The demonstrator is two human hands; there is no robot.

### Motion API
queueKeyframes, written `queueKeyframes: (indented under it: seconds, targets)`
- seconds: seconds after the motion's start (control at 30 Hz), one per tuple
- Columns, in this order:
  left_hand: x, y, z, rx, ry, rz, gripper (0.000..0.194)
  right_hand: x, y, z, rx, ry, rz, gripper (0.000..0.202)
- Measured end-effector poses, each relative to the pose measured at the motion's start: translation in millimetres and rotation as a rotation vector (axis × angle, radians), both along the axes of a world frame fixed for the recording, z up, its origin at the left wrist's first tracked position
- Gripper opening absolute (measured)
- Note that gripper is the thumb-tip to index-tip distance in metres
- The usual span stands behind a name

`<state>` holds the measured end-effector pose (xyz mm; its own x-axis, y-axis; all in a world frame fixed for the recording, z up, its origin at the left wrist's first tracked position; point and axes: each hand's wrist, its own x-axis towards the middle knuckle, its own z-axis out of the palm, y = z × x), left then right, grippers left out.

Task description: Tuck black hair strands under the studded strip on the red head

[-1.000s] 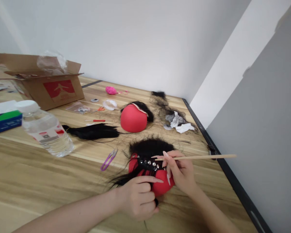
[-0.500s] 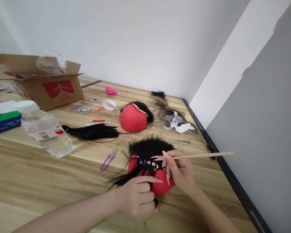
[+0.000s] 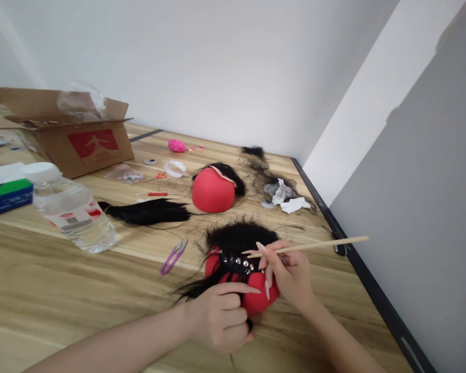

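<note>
Left hand (image 3: 217, 317) covers part of red form (image 3: 257, 304); we cannot see what lies under its curled fingers (image 3: 235, 317). Wooden stick (image 3: 328, 244): tip too fine for us to tell whether it touches studded strip (image 3: 235, 261), whose right side right hand (image 3: 291, 274) partly hides. Bottom edge cuts both forearms (image 3: 128, 336); left edge crops blue-green box (image 3: 10, 198). We cannot read bottle label (image 3: 75, 217) or identify plastic bag's (image 3: 125, 173) contents.

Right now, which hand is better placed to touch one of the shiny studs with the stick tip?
Probably the right hand: it grips the wooden stick like a pen, tip close to the shiny studs. The left hand is lower, its index finger extended over the red form.
</note>
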<state>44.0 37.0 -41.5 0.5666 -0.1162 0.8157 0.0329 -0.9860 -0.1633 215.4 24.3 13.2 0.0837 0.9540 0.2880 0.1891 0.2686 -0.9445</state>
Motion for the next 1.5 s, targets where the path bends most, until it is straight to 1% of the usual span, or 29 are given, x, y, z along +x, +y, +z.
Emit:
queueKeyframes:
  seconds: [0.13, 0.27, 0.4, 0.47, 0.57, 0.67, 0.77, 0.9, 1.0, 1.1, 1.23, 1.33, 1.5]
  targets:
    - [0, 0, -0.1, 0.002, -0.001, -0.008, 0.026, 2, 1, -3.5, -0.038, 0.057, 0.023, 0.028]
    - [0, -1, 0.6, -0.004, -0.014, -0.002, 0.027, 1, 2, -1.2, -0.007, 0.062, 0.020, 0.029]
    - [0, -1, 1.6, -0.006, 0.001, 0.001, 0.026, 0, 1, 5.0, 0.039, 0.026, 0.001, 0.038]
    - [-1, -2, 1.6, -0.012, 0.004, -0.001, 0.024, 0, 0, 5.8, 0.024, 0.031, 0.011, 0.045]
    - [-2, -3, 1.0, -0.025, -0.005, 0.000, 0.022, 1, 1, 3.9, -0.006, 0.064, 0.031, 0.049]
    - [-2, -2, -0.3, -0.034, -0.015, 0.007, 0.022, 1, 1, 1.5, 0.001, 0.084, 0.036, 0.049]
    - [-1, -1, -2.6, -0.037, -0.034, -0.004, 0.022, -1, -3, 2.0, 0.043, 0.090, 0.033, 0.044]
    - [-1, -4, -6.3, 0.007, -0.050, -0.033, 0.023, -4, -13, 8.6, 0.074, 0.048, 0.056, 0.042]
    - [-3, -10, -6.0, 0.047, -0.030, -0.067, 0.026, -5, -21, 13.6, 0.070, -0.019, 0.091, 0.043]
    - [-4, -14, -2.7, 0.043, -0.003, -0.080, 0.025, -6, -21, 14.7, 0.040, -0.011, 0.096, 0.045]
    - [-4, -14, 1.5, 0.044, -0.010, -0.063, 0.026, -6, -12, 13.5, -0.090, 0.098, 0.110, 0.048]
    - [-2, -14, 2.9, 0.042, -0.036, -0.059, 0.026, -4, -7, 14.8, -0.143, 0.121, 0.135, 0.051]
    - [2, -19, 6.0, -0.089, -0.116, -0.038, 0.025, -1, -5, 20.1, -0.153, 0.147, 0.127, 0.049]
